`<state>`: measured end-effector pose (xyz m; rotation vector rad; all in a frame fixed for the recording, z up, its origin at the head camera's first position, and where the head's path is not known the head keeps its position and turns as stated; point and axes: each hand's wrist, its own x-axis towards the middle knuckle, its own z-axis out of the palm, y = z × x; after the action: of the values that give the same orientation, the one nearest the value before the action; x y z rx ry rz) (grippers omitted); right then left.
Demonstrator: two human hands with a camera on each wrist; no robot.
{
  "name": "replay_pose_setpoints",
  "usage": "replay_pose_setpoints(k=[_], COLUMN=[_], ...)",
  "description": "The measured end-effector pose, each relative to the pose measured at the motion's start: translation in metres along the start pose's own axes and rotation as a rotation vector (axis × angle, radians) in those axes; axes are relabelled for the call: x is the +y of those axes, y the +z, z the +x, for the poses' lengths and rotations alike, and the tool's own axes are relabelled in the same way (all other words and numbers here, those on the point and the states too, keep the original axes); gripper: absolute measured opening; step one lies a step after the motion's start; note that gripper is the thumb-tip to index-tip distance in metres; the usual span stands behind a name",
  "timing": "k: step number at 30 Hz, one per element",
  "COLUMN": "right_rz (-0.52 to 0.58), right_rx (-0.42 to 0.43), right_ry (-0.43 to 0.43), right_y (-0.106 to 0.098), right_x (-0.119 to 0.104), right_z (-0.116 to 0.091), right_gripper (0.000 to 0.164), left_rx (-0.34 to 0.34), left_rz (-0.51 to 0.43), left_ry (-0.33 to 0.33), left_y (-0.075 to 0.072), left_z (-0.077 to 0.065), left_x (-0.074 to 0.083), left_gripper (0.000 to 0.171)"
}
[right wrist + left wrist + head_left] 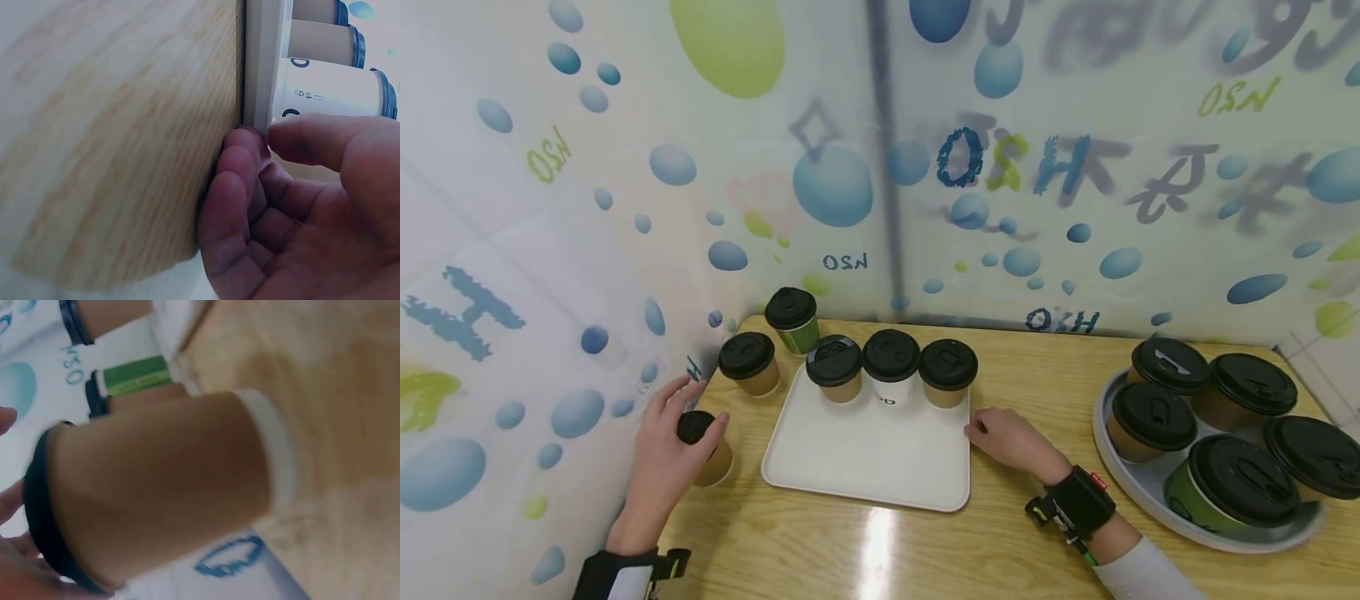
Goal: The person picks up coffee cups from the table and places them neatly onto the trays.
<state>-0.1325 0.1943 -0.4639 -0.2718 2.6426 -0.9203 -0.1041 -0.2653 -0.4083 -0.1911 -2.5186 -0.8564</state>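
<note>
My left hand, fingers spread, is around the black lid of a brown paper cup left of the tray. In the left wrist view this cup fills the middle, with fingertips close by its lid. My right hand pinches the right rim of a white rectangular tray, the thumb above and curled fingers below. Along the tray's back stand a brown cup, a white cup and another brown cup, all with black lids.
Beyond the left hand stand a lidded brown cup and a green cup. At right, a round grey tray carries several lidded cups. A patterned wall borders the wooden table at the back and left.
</note>
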Motion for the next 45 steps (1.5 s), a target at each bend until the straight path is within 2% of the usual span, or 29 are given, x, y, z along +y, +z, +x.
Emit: replay_pose_setpoints(k=[4,10,15,19,23,31,37,45], right_rz=[-0.001,0.002,0.000,-0.003,-0.011,-0.008,-0.006,-0.006], right_rx=[0.007,0.009,0.010,0.011,0.016,0.014,0.014,0.016], right_ry=[-0.004,-0.010,0.001,0.004,0.011,0.008,0.004,-0.003], right_y=[0.000,0.000,0.002,0.002,0.003,0.003,0.002,0.001], right_x=[0.000,0.001,0.001,0.000,0.001,0.001,-0.001,-0.001], right_z=[-0.002,-0.002,-0.002,-0.002,-0.002,-0.002,-0.002,-0.002], right_gripper=[0.025,0.025,0.024,0.023,0.024,0.023,0.024,0.023], left_rx=[-0.020,-0.142,-0.196,-0.175,-0.140,-0.118,-0.183,-0.249], left_rz=[0.051,0.176,0.173,0.153,0.093,-0.041,-0.111,-0.193], left_ry=[-0.062,-0.144,-0.171,-0.173,-0.114,0.077,0.201,0.313], left_y=[-0.003,-0.004,-0.004,-0.006,-0.007,0.004,0.019,0.047], left_z=[-0.009,-0.015,-0.016,-0.014,-0.006,0.003,0.005,0.004], left_x=[-0.012,-0.027,-0.027,-0.020,-0.004,0.046,0.077,0.105], left_gripper=[0.068,0.089,0.088,0.083,0.083,0.078,0.086,0.099])
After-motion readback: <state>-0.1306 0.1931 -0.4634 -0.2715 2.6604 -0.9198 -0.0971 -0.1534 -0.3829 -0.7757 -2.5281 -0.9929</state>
